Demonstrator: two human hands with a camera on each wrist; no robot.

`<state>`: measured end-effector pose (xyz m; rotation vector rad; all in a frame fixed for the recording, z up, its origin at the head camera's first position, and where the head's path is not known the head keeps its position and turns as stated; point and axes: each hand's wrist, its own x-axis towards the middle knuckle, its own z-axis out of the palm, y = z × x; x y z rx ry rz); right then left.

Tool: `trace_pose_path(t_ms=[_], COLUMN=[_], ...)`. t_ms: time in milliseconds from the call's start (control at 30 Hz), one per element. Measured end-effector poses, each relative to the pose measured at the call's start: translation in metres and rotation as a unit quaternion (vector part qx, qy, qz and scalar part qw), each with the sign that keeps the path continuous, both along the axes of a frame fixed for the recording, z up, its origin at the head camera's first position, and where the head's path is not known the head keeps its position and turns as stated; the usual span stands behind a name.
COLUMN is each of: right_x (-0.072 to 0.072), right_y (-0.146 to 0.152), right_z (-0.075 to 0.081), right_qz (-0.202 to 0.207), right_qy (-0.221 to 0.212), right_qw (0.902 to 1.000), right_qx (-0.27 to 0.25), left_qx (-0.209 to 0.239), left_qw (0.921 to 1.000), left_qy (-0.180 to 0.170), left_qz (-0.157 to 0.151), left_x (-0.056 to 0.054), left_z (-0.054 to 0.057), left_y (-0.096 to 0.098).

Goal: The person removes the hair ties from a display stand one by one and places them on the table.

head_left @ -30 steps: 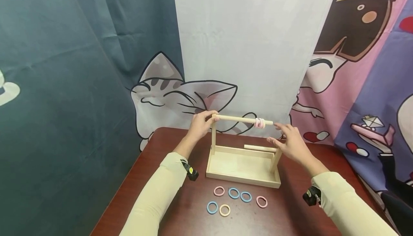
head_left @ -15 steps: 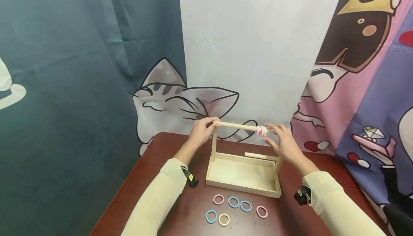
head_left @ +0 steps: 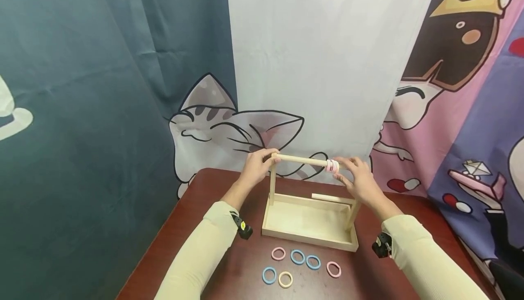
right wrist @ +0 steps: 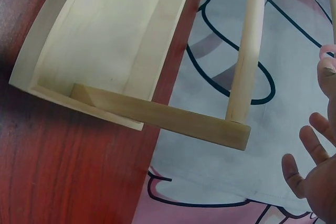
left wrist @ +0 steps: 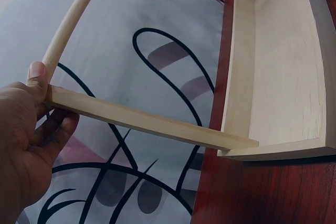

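A wooden stand has a shallow tray [head_left: 307, 236] at its base. Its upper dowel [head_left: 303, 159] reaches rightward from the tall left post [left wrist: 136, 116]. My left hand [head_left: 253, 169] grips the post's top where the dowel joins, thumb on the near side. A small cluster of pale and pink rings [head_left: 330, 166] hangs near the dowel's right end. My right hand [head_left: 361, 180] has its index finger and thumb about these rings, its other fingers spread in the right wrist view. Only a sliver of a pink ring [right wrist: 328, 51] shows there by a fingertip.
A lower dowel [right wrist: 247, 51] juts from the short right post [right wrist: 178, 121], below my right hand. In front of the tray lie several loose rings, including a blue ring [head_left: 269, 275], a cream ring [head_left: 285, 279] and a pink ring [head_left: 333, 269]. A printed curtain [head_left: 327, 63] hangs behind the table.
My right hand has moved left from the upper dowel's free end to the rings hanging on it. The left hand keeps its hold on the post top. The view has tilted slightly upward.
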<state>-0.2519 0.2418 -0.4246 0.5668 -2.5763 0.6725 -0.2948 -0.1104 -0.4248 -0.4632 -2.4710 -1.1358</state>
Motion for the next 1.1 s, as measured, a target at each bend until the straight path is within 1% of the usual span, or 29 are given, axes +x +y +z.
trace_pose_path(t_ms=[100,233,433,633,833,1000,1100], right_x=[0.0,-0.001,0.002,0.004,0.006,0.004,0.002], right_y=[0.0,0.002,0.003,0.007,0.017,0.022,0.022], right_z=[-0.002,0.002,0.003,0.002,-0.001,-0.005,-0.002], right_qz=[-0.011,-0.022,-0.028,-0.028,-0.028,-0.012,-0.005], right_qy=[0.003,0.013,0.023,0.046,0.052,0.076,0.078], right_qw=[0.9999,0.9996,0.9993,0.9986,0.9982,0.9968,0.9963], right_qx=[0.008,0.01,0.003,-0.002,-0.01,-0.021,-0.037], left_qx=[0.002,-0.002,-0.004,-0.007,0.0,-0.004,-0.002], left_qw=[1.0,1.0,1.0,1.0,1.0,0.9999,0.9999], left_qy=[0.0,0.0,0.004,0.004,0.003,-0.007,-0.007], left_qz=[0.002,0.003,0.005,0.005,0.007,0.008,0.01], left_x=[0.0,0.0,0.0,0.0,0.001,0.0,-0.001], left_z=[-0.001,0.003,0.003,0.003,0.002,0.001,0.003], left_y=[0.001,0.001,0.0,0.0,0.0,0.001,0.002])
